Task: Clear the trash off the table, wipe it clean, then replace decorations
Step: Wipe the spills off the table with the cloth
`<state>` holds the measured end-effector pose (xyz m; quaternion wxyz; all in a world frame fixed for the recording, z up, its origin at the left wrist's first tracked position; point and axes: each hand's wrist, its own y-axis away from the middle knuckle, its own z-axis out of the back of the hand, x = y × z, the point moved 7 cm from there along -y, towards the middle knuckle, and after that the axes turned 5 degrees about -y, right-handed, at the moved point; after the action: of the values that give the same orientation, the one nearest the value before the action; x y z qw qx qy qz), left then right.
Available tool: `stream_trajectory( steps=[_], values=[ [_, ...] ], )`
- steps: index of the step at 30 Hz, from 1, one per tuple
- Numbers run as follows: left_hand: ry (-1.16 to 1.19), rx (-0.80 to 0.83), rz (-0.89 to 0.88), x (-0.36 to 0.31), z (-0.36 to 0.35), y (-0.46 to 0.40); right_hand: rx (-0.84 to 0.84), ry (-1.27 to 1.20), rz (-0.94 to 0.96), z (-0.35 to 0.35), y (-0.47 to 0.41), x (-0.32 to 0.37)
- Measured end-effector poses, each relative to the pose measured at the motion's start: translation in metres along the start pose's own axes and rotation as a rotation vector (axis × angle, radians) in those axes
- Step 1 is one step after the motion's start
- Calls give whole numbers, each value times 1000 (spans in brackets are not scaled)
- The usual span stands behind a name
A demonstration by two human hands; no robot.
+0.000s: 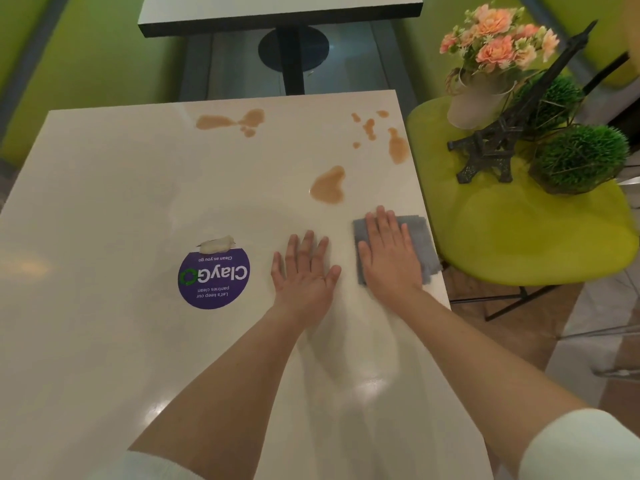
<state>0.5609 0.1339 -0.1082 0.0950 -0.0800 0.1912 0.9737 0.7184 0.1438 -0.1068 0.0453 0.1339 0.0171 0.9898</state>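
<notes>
My right hand (389, 251) lies flat, fingers straight, pressing a folded grey cloth (420, 249) onto the white table (104, 202) near its right edge. My left hand (304, 268) rests flat on the bare tabletop just left of the cloth. Brown liquid spills mark the table: one puddle (328, 186) just beyond the cloth, several blotches (396, 145) at the far right, another patch (228, 121) at the far middle. A small whitish crumpled scrap (218, 244) lies at the top of a round purple sticker (214, 278).
A yellow-green chair (519, 237) to the right of the table carries the decorations: a pot of pink flowers (491, 64), a black Eiffel Tower model (502, 140) and two green grass balls (581, 157). Another table (277, 12) stands beyond.
</notes>
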Motion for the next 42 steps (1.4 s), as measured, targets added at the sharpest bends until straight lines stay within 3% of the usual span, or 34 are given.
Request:
stream_trajectory(
  steps=[4, 8, 10, 13, 16, 20, 23, 27, 29, 35, 39, 42],
  values=[
    [22, 5, -5, 0, 1, -1, 80, -11, 197, -1, 18, -3],
    [47, 6, -3, 1, 1, 1, 4, 0, -34, 7, -5, -43],
    [58, 7, -4, 1, 2, 1, -41, -13, -138, 8, -9, -31],
    [53, -20, 0, 1, 3, 2, 1, -20, 19, -2, 10, 12],
    [70, -63, -2, 3, 8, 5, 52, -12, 169, -3, 27, 10],
    [73, -119, -16, 9, 17, 0, 1, -4, -19, 5, -2, -31],
    [31, -179, -29, 9, 30, -7, -56, -20, -138, 6, -10, -14],
    [-29, -216, -100, 20, 56, -31, 56, -30, 150, -8, 17, 31],
    [-12, -208, -40, 37, 63, -42, 56, -5, 216, -7, 15, 23],
    [-2, -73, 111, 69, 57, -59, -145, 6, -228, 15, -20, -8],
    [44, -31, 144, 68, 55, -61, -52, -73, -45, -5, 0, 45],
    [64, -27, 145, 70, 55, -60, -45, -254, 39, -1, 14, 38]
  ],
)
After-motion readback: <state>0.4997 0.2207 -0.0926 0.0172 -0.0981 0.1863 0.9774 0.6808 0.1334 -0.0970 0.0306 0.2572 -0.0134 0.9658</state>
